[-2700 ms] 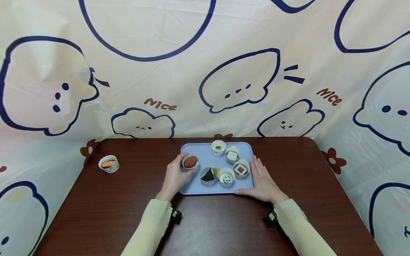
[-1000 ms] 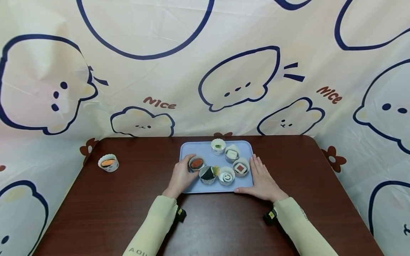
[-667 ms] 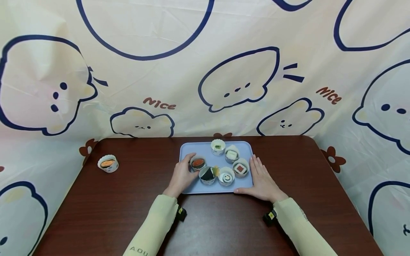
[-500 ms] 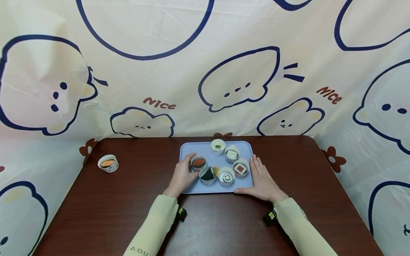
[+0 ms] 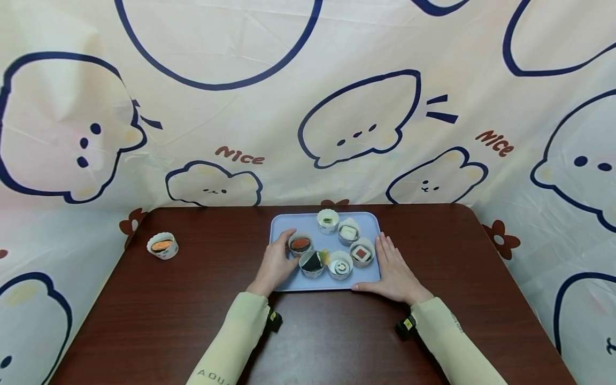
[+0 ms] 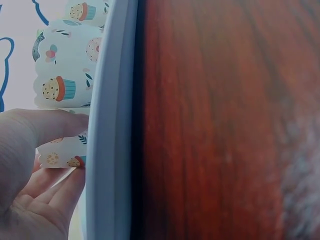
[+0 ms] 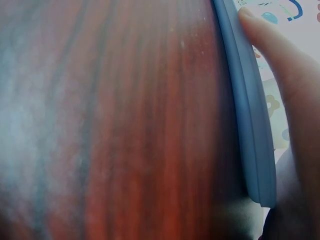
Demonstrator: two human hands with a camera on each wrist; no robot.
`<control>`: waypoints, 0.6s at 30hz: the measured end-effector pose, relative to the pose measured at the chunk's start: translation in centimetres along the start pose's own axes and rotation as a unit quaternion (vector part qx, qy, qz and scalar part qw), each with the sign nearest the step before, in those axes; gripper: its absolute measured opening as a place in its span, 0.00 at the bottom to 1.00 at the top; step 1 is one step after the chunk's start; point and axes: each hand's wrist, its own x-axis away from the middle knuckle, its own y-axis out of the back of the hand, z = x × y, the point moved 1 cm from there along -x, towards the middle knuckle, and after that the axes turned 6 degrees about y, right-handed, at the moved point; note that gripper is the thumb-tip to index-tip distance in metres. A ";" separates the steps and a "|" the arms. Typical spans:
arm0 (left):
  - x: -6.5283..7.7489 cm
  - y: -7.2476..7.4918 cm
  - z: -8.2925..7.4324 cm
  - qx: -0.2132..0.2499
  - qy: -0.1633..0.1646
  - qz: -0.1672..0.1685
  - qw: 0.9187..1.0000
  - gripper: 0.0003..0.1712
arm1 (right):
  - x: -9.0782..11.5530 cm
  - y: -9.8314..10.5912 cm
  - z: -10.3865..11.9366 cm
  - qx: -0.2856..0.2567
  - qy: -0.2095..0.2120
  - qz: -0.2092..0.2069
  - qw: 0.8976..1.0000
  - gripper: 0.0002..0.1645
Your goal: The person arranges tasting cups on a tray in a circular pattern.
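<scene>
In the head view, a light blue tray (image 5: 289, 220) holds several patterned paper cups with small sushi pieces. My left hand (image 5: 273, 267) holds one paper cup with red-orange-topped sushi (image 5: 301, 244) at the tray's left side, thumb and fingers around it. The left wrist view shows the thumb on the held cup's printed wall, just behind the tray rim (image 6: 112, 125). In front of it stands a cup with a dark triangular rice ball (image 5: 312, 263). My right hand (image 5: 397, 271) lies against the tray's right edge, fingers straight and thumb at the near corner.
Another paper cup with orange-topped sushi (image 5: 162, 246) stands alone at the table's left. The dark wooden table (image 5: 337, 342) reaches back to a cartoon-printed cloth (image 5: 279, 123). Cups with a white roll (image 5: 340, 267) and a red-centred square (image 5: 362, 254) stand on the tray's right half.
My left hand has moved the red-orange-topped sushi cup rightward from the tray's left edge, close to the rice-ball cup, with only a slight shift lately. My right hand has stayed at the tray.
</scene>
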 end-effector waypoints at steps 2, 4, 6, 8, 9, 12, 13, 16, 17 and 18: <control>0.0 0.0 0.0 0.001 -0.001 0.001 1.000 0.44 | 0.0 0.0 0.0 -0.001 -0.001 0.001 1.000 0.88; 0.0 0.1 0.0 0.003 -0.002 0.002 1.000 0.44 | 0.0 0.1 0.0 -0.002 -0.002 0.002 1.000 0.88; 0.0 0.1 -0.1 0.005 -0.002 0.005 1.000 0.44 | 0.1 0.1 0.1 -0.003 -0.002 0.002 1.000 0.88; 0.0 0.1 -0.1 0.008 -0.001 0.007 1.000 0.44 | 0.1 0.1 0.0 -0.004 -0.001 0.002 1.000 0.88; 0.0 0.0 -0.1 0.009 -0.001 0.007 1.000 0.44 | 0.1 0.1 0.0 -0.003 -0.001 0.001 1.000 0.88; 0.0 0.0 0.0 0.014 -0.001 0.009 1.000 0.45 | 0.1 0.0 0.0 -0.003 0.000 0.001 1.000 0.88; 0.0 0.0 0.0 0.016 -0.002 0.009 1.000 0.46 | 0.1 0.0 0.0 -0.003 0.000 0.000 1.000 0.88; 0.3 0.2 0.0 0.022 -0.005 0.011 1.000 0.49 | 0.1 0.0 0.0 -0.003 0.000 0.001 1.000 0.88; 0.4 0.2 0.0 0.024 -0.007 0.012 1.000 0.49 | 0.1 0.1 0.0 -0.004 -0.001 0.001 1.000 0.88; 0.5 0.3 0.0 0.028 -0.009 0.014 0.999 0.50 | 0.1 0.1 0.0 -0.004 -0.001 0.001 1.000 0.88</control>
